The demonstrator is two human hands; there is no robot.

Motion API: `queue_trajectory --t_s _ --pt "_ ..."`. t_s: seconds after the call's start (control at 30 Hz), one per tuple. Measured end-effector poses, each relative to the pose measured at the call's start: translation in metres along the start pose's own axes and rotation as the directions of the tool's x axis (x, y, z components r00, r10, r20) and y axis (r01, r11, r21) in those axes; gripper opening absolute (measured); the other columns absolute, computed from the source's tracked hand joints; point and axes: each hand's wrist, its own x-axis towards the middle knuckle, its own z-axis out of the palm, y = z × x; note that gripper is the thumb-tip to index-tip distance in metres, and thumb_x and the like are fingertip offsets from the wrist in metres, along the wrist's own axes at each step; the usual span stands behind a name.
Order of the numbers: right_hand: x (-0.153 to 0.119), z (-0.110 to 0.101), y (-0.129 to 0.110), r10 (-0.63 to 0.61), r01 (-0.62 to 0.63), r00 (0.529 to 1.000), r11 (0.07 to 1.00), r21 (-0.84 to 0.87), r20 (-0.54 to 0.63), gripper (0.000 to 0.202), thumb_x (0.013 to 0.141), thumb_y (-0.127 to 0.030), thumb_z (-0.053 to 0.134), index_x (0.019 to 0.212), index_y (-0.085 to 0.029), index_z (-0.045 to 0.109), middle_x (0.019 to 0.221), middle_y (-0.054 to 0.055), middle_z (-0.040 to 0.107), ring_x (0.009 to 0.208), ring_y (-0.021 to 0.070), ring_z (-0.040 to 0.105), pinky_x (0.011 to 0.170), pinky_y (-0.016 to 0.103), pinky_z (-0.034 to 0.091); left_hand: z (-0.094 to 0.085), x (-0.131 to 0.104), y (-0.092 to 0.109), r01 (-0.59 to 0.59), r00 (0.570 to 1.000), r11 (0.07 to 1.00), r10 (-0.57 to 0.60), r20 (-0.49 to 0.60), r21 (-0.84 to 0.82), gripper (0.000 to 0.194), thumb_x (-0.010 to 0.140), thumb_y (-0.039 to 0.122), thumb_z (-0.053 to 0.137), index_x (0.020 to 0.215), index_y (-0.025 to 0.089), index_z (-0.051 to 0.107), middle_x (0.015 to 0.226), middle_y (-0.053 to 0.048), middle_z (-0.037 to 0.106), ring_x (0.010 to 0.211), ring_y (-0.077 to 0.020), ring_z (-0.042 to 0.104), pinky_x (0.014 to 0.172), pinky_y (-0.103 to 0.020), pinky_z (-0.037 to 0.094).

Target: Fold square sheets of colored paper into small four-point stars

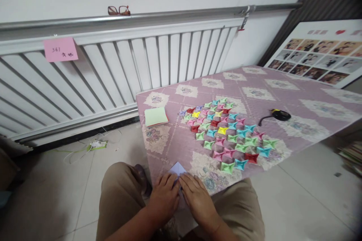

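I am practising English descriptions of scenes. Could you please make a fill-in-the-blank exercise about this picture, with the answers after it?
1. Both the left hand and the right hand press on a pale ____ sheet of paper.
2. The folded paper shapes lie in rows on the ____.
3. The pair of glasses rests on top of the ____.
4. The sticky note on the radiator is ____ in colour.

Missing words: purple; table; radiator; pink
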Motion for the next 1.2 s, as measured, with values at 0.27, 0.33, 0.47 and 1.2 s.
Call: queue_trajectory --t_s 0.27,0.33,0.47,1.2 --pt "-0.015 0.002 0.01 0.101 -0.101 0.995 0.995 -0.024 -0.005 0.035 0.088 -0.021 0.049 0.122 -0.028 0.055 0.125 0.001 0.061 0.117 0.0232 0.052 0.1 0.044 0.03 -0.004 -0.013 -0.019 -0.132 0.989 0.991 0.133 0.066 -0.022 0.052 0.09 0.043 0.047 0.14 0.03 0.035 0.15 -0.001 0.03 0.134 -0.0239 0.029 0.108 -0.043 0.027" --pt "-0.009 -0.003 0.007 0.161 -0.161 0.987 0.987 0.007 -0.027 0.027 0.089 -0.024 0.051 0.114 -0.029 0.06 0.119 0.001 0.065 0.112 0.0239 0.054 0.098 0.045 0.031 -0.003 -0.014 -0.019 -0.133 0.988 0.991 0.135 0.071 -0.028 0.054 0.09 0.043 0.048 0.141 0.03 0.034 0.151 -0.001 0.028 0.135 -0.0247 0.027 0.109 -0.044 0.024" --pt "0.018 -0.015 0.0 0.338 -0.338 0.941 0.941 0.002 0.019 0.009 0.086 -0.026 0.056 0.084 -0.026 0.065 0.093 0.002 0.07 0.092 0.0244 0.059 0.087 0.043 0.037 0.0 -0.015 -0.018 -0.113 0.991 0.993 0.115 0.074 -0.029 0.057 0.089 0.042 0.05 0.142 0.032 0.031 0.152 0.0 0.026 0.136 -0.0288 0.024 0.108 -0.049 0.022" --pt "0.055 -0.028 0.012 0.539 -0.568 0.8 0.822 0.045 0.265 0.016 0.072 -0.022 0.067 0.085 -0.025 0.058 0.094 0.0 0.063 0.096 0.0211 0.054 0.073 0.031 0.028 -0.041 0.068 -0.026 0.382 0.871 0.909 -0.295 0.392 -0.165 0.036 0.072 0.022 0.062 0.107 0.018 0.052 0.112 -0.01 0.057 0.104 -0.0264 0.053 0.087 -0.034 0.041"
